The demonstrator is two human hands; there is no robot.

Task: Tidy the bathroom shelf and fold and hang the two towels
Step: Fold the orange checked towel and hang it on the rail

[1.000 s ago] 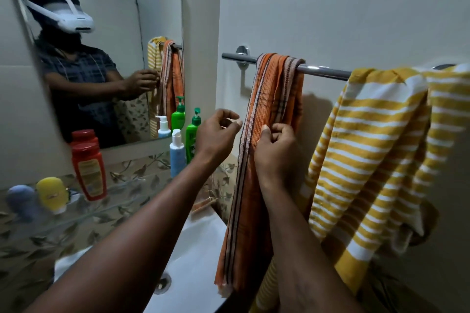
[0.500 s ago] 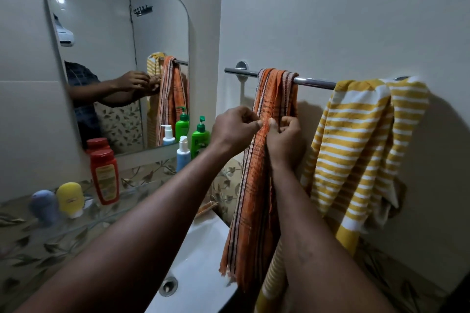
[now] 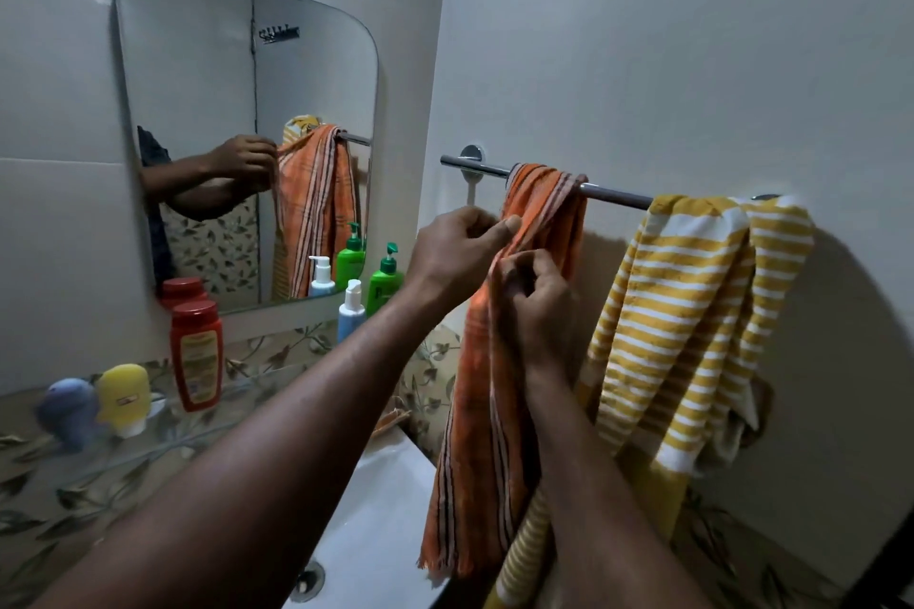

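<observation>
An orange striped towel (image 3: 489, 415) hangs bunched over the chrome towel bar (image 3: 613, 196). My left hand (image 3: 457, 250) pinches the towel's left edge just below the bar. My right hand (image 3: 536, 307) grips a fold of the same towel a little lower. A yellow and white striped towel (image 3: 692, 326) is draped loosely over the bar's right end, its lower part hanging behind my right forearm. On the glass shelf (image 3: 163, 435) stand a red bottle (image 3: 196, 354), a yellow tube (image 3: 123, 398), a blue-grey tube (image 3: 67, 410), a blue pump bottle (image 3: 351, 309) and a green pump bottle (image 3: 385, 279).
A mirror (image 3: 247, 139) hangs on the left wall above the shelf and reflects my arms and the towels. A white sink (image 3: 376, 524) sits below my arms. Leaf-patterned tiles run along the lower walls.
Both hands have shifted on the orange towel: the left now pinches its edge closer to the bar, the right has dropped slightly lower. The view has tilted up and left.
</observation>
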